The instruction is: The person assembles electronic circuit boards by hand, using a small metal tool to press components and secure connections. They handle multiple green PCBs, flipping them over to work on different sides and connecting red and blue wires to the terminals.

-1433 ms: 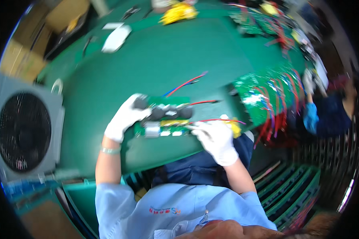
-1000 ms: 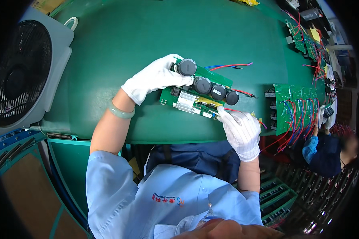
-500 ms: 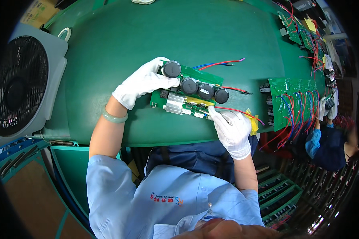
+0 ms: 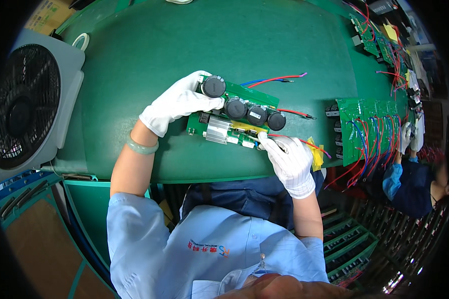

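Between my white-gloved hands lies a green circuit board (image 4: 257,96) with several black round capacitors (image 4: 235,108). My left hand (image 4: 177,102) is closed on its left end, the thumb beside the capacitors. Near that hand a silver finned heat sink (image 4: 217,130) sits on the board, and yellow tape (image 4: 248,127) runs along the parts to its right. At the board's near right edge, my right hand (image 4: 290,162) has thumb and fingers pinched together; what is between the fingertips is hidden. Red and blue wires (image 4: 279,78) stick out from the board's right side.
A large grey fan (image 4: 67,107) stands at the left of the green table (image 4: 149,45). Yellow tape pieces (image 4: 315,153) hang by the front edge near my right hand. At right are more wired circuit boards (image 4: 351,127) and a co-worker's gloved hands (image 4: 409,138).
The board and my hands have shifted very slightly left. Both hands keep the same hold. At far right, the co-worker's hands have moved a little.
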A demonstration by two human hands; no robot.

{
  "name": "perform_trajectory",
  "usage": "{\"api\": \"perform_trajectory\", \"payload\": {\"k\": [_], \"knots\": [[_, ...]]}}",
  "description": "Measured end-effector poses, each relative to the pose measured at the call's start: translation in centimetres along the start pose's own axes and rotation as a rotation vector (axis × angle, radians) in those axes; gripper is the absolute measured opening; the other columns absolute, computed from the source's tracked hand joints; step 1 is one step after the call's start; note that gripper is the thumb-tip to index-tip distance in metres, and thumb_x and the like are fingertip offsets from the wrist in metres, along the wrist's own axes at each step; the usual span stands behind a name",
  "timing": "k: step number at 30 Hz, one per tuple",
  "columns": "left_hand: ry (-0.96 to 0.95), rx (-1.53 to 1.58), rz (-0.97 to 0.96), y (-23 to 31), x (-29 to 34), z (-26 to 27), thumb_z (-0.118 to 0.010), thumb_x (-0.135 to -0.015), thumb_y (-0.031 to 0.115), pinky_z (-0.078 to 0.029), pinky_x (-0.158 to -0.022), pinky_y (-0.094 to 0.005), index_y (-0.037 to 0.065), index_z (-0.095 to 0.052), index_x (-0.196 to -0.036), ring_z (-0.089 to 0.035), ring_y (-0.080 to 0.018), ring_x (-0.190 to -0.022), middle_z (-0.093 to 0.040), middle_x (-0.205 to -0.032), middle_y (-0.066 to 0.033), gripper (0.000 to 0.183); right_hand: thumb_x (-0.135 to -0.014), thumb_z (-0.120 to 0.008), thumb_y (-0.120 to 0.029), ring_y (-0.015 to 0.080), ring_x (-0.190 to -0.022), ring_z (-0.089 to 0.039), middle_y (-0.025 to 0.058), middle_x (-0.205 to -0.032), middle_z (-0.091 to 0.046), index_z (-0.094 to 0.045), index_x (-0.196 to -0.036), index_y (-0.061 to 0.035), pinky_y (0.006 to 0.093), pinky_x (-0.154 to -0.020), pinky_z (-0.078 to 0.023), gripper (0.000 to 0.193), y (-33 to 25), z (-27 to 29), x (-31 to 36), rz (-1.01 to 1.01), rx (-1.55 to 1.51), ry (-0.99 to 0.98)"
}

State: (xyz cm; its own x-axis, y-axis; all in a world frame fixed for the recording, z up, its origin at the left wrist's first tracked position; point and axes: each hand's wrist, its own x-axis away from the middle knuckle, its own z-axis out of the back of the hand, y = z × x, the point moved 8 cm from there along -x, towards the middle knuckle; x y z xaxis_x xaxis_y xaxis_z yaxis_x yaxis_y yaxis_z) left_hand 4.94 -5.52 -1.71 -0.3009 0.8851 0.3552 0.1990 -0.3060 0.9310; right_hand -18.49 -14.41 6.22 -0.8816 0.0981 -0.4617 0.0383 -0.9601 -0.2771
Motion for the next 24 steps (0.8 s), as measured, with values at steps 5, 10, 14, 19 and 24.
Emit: {"api": "perform_trajectory", "payload": {"k": [5, 10, 14, 19, 24], "knots": [[-0.014, 0.011, 0.003, -0.1, 0.0, 0.1, -0.085, -0.083, 0.015, -0.054, -0.083, -0.0249, 0.005, -0.057, -0.127, -0.062, -0.0073, -0.090, -0.065, -0.108, -0.0020, 0.053, -0.078, -0.068, -0.013, 0.0193, -0.078, -0.064, 0.0045, -0.091, -0.065, -0.069, -0.129, -0.0082, 0.0335, -0.057, -0.050, 0.051, 0.2, -0.5, 0.2, 0.065, 0.019, -0.036], [0.020, -0.030, 0.006, -0.1, 0.1, 0.3, -0.085, -0.083, 0.014, -0.053, -0.088, -0.0266, 0.005, -0.057, -0.128, -0.061, -0.0090, -0.098, -0.064, -0.111, -0.0021, 0.053, -0.082, -0.066, -0.015, 0.0179, -0.078, -0.063, 0.0034, -0.090, -0.064, -0.065, -0.133, -0.0070, 0.0333, -0.054, -0.048, 0.052, -0.1, -0.4, -0.1, 0.113, 0.062, -0.070], [0.033, -0.031, -0.007, -0.4, 0.2, 0.7, -0.086, -0.083, 0.018, -0.052, -0.092, -0.0287, 0.004, -0.057, -0.127, -0.060, -0.0107, -0.104, -0.064, -0.114, -0.0026, 0.054, -0.082, -0.063, -0.014, 0.0176, -0.080, -0.061, 0.0030, -0.092, -0.063, -0.061, -0.138, -0.0053, 0.0331, -0.055, -0.048, 0.057, -0.2, -1.0, 0.3, 0.135, 0.101, -0.150], [0.025, -0.010, -0.081, 0.1, -0.1, 0.6, -0.083, -0.085, 0.011, -0.055, -0.087, -0.0265, 0.001, -0.054, -0.125, -0.064, -0.0106, -0.098, -0.064, -0.109, -0.0039, 0.050, -0.082, -0.060, -0.013, 0.0180, -0.083, -0.061, 0.0043, -0.098, -0.064, -0.057, -0.140, -0.0014, 0.0324, -0.057, -0.049, 0.060, 0.0, -0.9, 0.4, 0.157, 0.067, -0.117], [0.039, -0.069, -0.046, 0.0, -0.2, 0.8, -0.084, -0.086, 0.016, -0.054, -0.086, -0.0273, 0.001, -0.054, -0.126, -0.064, -0.0098, -0.098, -0.065, -0.110, -0.0042, 0.052, -0.082, -0.062, -0.011, 0.0191, -0.084, -0.063, 0.0051, -0.101, -0.068, -0.062, -0.135, -0.0031, 0.0329, -0.056, -0.049, 0.054, 0.0, -0.9, 0.4, 0.133, 0.058, -0.161]]}}
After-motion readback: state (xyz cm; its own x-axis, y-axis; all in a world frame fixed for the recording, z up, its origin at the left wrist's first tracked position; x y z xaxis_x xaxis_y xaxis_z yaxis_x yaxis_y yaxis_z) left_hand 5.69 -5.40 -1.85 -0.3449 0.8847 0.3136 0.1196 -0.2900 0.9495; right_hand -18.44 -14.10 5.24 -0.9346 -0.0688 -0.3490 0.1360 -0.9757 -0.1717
